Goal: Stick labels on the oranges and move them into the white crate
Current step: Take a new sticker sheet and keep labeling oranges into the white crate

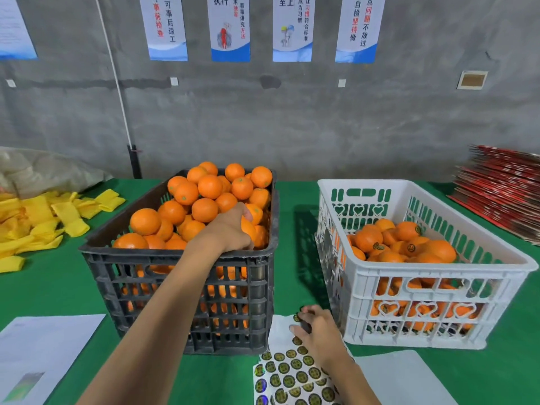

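A black crate point(175, 276) heaped with unlabelled oranges point(204, 187) stands left of centre on the green table. My left hand point(229, 229) reaches into its near right corner and grips one orange point(249, 228). On the right, the white crate point(409, 290) holds several labelled oranges point(368, 239). A sheet of round dark stickers point(292, 375) lies in front, between the two crates. My right hand point(317, 331) rests on the sheet's upper part and pinches a sticker point(305, 327) with thumb and fingers.
Yellow foam sleeves point(38, 223) are piled at the left, beside a clear bag point(43, 168). White paper sheets lie at front left point(43, 352) and front right point(403, 378). Red flattened cartons point(502, 194) are stacked at the far right. A grey wall stands behind the table.
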`<action>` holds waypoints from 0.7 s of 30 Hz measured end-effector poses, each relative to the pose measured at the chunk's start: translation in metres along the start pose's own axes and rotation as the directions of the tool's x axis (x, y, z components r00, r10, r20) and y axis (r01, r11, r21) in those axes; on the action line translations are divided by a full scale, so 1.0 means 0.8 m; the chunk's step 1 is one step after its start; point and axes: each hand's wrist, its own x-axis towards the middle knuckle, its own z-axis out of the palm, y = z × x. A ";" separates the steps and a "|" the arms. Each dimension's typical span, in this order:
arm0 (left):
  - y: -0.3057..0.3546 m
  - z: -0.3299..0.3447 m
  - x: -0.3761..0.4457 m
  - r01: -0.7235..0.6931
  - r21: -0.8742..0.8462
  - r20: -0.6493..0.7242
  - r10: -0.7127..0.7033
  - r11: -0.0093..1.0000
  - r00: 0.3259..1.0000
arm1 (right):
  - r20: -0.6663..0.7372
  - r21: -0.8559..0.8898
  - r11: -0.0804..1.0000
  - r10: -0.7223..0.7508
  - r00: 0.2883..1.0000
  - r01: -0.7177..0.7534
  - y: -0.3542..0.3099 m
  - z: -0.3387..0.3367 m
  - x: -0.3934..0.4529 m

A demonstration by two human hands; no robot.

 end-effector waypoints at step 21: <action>0.002 0.000 -0.010 -0.003 -0.059 -0.058 -0.001 0.998 0.998 | -0.037 0.125 0.992 0.004 0.999 0.001 0.014 -0.003 0.011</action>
